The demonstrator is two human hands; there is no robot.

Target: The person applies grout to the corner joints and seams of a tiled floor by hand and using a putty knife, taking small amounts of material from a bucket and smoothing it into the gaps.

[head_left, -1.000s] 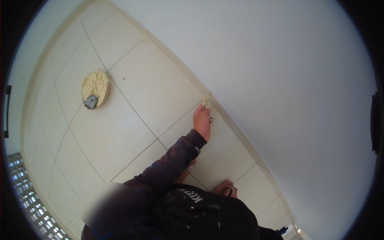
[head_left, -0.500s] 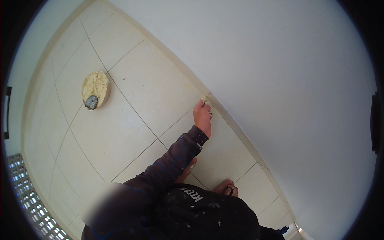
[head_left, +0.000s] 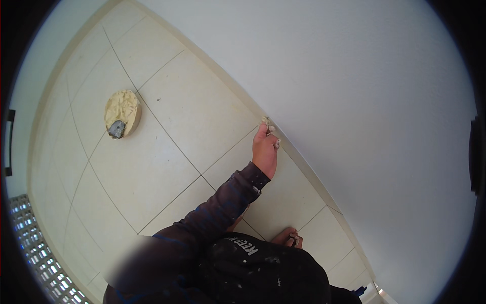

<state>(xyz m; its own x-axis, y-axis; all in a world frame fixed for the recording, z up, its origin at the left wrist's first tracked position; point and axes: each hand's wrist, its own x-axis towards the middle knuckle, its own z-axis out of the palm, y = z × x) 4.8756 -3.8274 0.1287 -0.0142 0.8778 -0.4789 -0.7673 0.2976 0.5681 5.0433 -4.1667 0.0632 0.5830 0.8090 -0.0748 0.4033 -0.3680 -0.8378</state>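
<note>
My left hand (head_left: 266, 149) reaches to the skirting (head_left: 304, 168) along the foot of the wall. Its fingers are closed, smeared with pale paste, and their tips touch or nearly touch the top of the skirting. A bit of cream putty (head_left: 265, 120) shows at the fingertips; whether a small tool is there too, I cannot tell. On the floor to the left stands a round tub of cream putty (head_left: 123, 107), with a grey scraper blade (head_left: 117, 129) stuck in its near side. My right hand does not show.
Large cream tiles make up the floor (head_left: 167, 121). A plain white wall (head_left: 364, 111) rises on the right. Bare feet (head_left: 287, 236) show beside my body, one mostly behind my left arm. A perforated block screen (head_left: 43, 253) lets light in at the lower left.
My left hand has shifted slightly right, closer to the wall, and its wrist has turned a little. The tub and scraper stay in place.
</note>
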